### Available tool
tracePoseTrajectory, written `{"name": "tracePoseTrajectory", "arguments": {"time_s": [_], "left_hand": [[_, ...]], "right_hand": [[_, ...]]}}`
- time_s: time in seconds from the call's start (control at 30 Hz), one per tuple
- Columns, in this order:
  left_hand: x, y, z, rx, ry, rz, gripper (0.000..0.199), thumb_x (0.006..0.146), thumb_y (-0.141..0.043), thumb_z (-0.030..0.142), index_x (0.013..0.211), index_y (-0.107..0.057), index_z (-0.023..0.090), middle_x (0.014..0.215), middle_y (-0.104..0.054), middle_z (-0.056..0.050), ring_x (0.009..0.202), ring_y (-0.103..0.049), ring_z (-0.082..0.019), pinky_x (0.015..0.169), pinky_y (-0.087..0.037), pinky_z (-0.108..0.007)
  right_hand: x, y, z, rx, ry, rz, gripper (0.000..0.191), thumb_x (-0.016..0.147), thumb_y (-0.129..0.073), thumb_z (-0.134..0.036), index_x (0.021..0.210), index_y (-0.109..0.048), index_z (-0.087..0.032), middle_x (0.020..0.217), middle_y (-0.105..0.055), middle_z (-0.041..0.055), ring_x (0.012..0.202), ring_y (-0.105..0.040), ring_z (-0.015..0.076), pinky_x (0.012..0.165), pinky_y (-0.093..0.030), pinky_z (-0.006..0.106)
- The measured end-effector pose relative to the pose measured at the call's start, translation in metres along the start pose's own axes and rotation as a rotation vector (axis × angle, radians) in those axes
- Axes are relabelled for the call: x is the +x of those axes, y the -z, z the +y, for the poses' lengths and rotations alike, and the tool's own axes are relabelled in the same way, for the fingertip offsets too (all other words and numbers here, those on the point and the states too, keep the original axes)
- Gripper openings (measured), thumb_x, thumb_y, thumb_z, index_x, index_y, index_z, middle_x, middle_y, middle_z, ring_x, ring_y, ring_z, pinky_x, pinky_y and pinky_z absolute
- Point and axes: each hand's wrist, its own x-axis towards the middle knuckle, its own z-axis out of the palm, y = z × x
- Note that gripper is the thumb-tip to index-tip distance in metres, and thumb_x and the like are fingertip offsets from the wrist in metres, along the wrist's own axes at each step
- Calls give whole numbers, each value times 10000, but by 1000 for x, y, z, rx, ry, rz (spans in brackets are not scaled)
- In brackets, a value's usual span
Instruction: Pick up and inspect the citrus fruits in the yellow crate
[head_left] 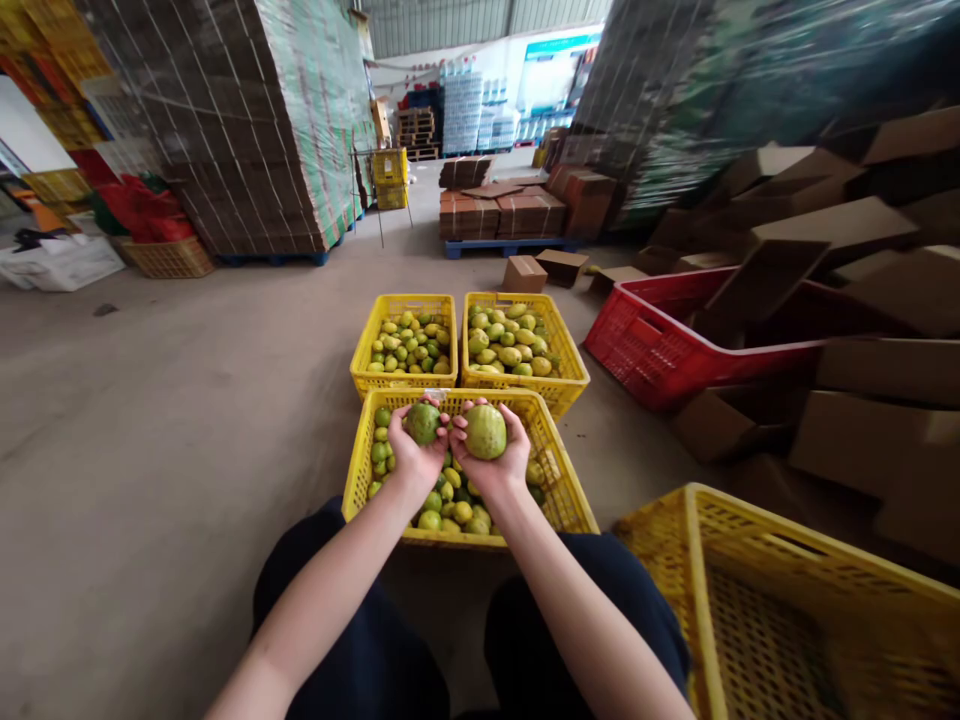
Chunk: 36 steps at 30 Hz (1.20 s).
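Observation:
Over the front yellow crate [570, 500], my two hands are raised side by side. My left hand [416, 462] is closed around a round, dark green fruit [423, 424] with a spotted skin. A larger, yellow-green fruit [486, 432] rests in the curled fingers of my right hand [501, 474]. Both look like citrus or passion fruit; I cannot tell the exact kind. Beneath the hands, the crate holds many green and yellow fruits [462, 512], partly hidden by my wrists.
Behind stand two more yellow crates of fruit, the left one [355, 358] with smaller fruits, the right one [574, 345] with larger ones. Another yellow crate [694, 560] is near my right knee. A red crate [637, 340] and cardboard boxes [870, 400] lie at the right.

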Motion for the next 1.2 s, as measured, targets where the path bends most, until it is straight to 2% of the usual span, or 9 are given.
{"name": "tracePoseTrajectory", "arguments": {"time_s": [0.27, 0.43, 0.6, 0.73, 0.87, 1.03, 1.2], "left_hand": [[-3, -1, 6, 92, -6, 29, 176, 707, -446, 246, 732, -599, 162, 657, -592, -9, 512, -528, -97, 421, -362, -179], [-5, 1, 6, 91, 28, 31, 202, 725, -444, 253, 754, -607, 136, 662, -610, -14, 516, -563, -109, 416, -396, -176], [-9, -3, 6, 35, 58, 2, 259, 769, -429, 255, 851, -624, 106, 742, -649, -54, 641, -627, -145, 523, -499, -201], [-8, -7, 4, 41, 100, -5, 305, 827, -397, 246, 966, -619, 88, 802, -665, -79, 772, -652, -162, 596, -533, -193], [-4, -6, -1, 69, 116, 29, 346, 888, -361, 300, 1034, -597, 92, 780, -666, -64, 711, -653, -136, 569, -532, -169], [-4, -3, -4, 86, 128, 22, 398, 905, -332, 347, 1093, -572, 90, 769, -665, -59, 588, -619, -106, 511, -516, -162], [-4, -3, -4, 113, 130, 21, 388, 898, -318, 337, 1015, -591, 88, 735, -649, -56, 541, -588, -90, 479, -494, -151]], "right_hand": [[4, 2, 0, 32, -38, 17, 124, 698, -510, -272, 773, -571, -195, 699, -622, 12, 576, -520, 132, 467, -437, 229], [2, 5, -4, 34, -24, 62, 173, 712, -491, -278, 819, -583, -176, 742, -633, 46, 611, -537, 151, 494, -460, 247], [-3, 8, -13, -7, 50, 103, 244, 766, -452, -267, 938, -601, -179, 801, -653, 74, 650, -566, 168, 498, -476, 257], [-8, 7, -19, -49, 74, 139, 265, 833, -414, -284, 979, -611, -186, 842, -664, 84, 688, -594, 168, 556, -516, 275], [-11, 8, -24, -75, 82, 168, 291, 867, -386, -304, 995, -614, -178, 826, -665, 86, 733, -616, 176, 605, -539, 289], [-13, 12, -27, -92, 64, 127, 279, 859, -398, -296, 1007, -611, -192, 824, -662, 76, 690, -604, 163, 542, -526, 256], [-13, 13, -28, -69, 52, 120, 244, 836, -421, -284, 967, -603, -186, 812, -643, 83, 648, -572, 153, 490, -497, 229]]}}
